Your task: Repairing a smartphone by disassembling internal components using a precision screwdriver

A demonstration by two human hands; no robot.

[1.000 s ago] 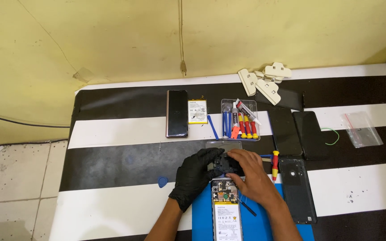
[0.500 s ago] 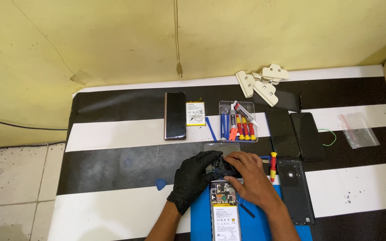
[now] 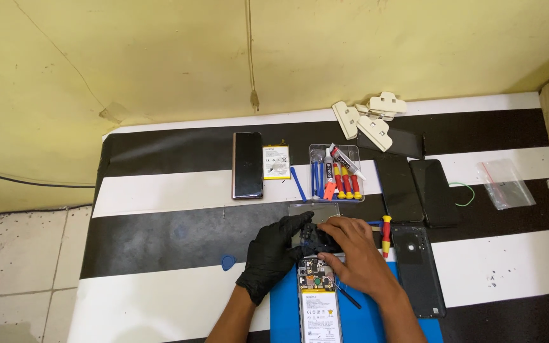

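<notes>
An opened phone (image 3: 318, 305) lies on a blue mat (image 3: 287, 317), its battery and circuit board showing. My left hand (image 3: 273, 253), in a black glove, and my bare right hand (image 3: 354, 251) both pinch a small black cover piece (image 3: 316, 237) at the phone's top end. The piece is partly hidden by my fingers. A thin black tool (image 3: 345, 295) lies on the mat under my right wrist.
Black-and-white striped mat (image 3: 160, 190) on the floor. A dark phone (image 3: 248, 165), a loose battery (image 3: 276, 162), a clear tray of screwdrivers (image 3: 337, 173), white clips (image 3: 370, 117), several dark panels (image 3: 414, 184), a back cover (image 3: 417, 270), a red-yellow screwdriver (image 3: 386, 234), a blue pick (image 3: 228, 262), a plastic bag (image 3: 506, 184).
Both hands stay at the phone's top end on the black piece. The view has shifted slightly; nothing else on the mat has moved.
</notes>
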